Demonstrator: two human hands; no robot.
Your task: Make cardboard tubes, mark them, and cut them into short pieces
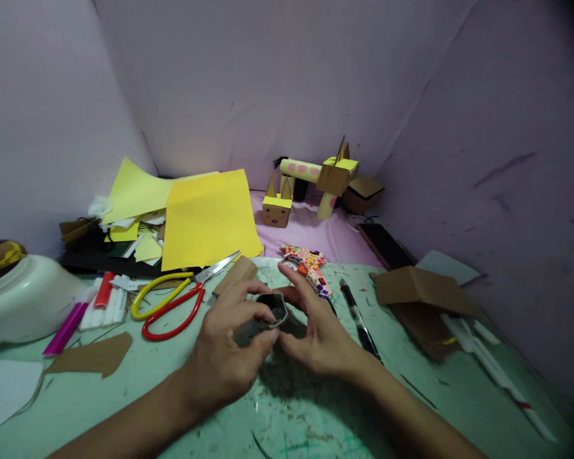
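Observation:
Between my hands is a small dark many-sided paper tube (280, 307), its open end turned up toward me. My left hand (232, 338) pinches its near wall, with the index finger reaching over the rim and the thumb outside. Around its right side curve the fingers of my right hand (316, 325), thumb low near the tube's base and index finger raised. Just beyond, a glue gun (309, 261) wrapped in flowered covering lies on the table, partly hidden by my right hand. Scissors (186, 296) with yellow and red handles rest left of my left hand.
Yellow sheets (210, 220) and paper scraps lie back left, near markers (103, 303) and a white rounded container (29, 296). A cardboard animal figure (306, 171) and small box head (276, 211) stand behind. To the right are a pen (358, 319), phone (386, 245) and folded cardboard (421, 290).

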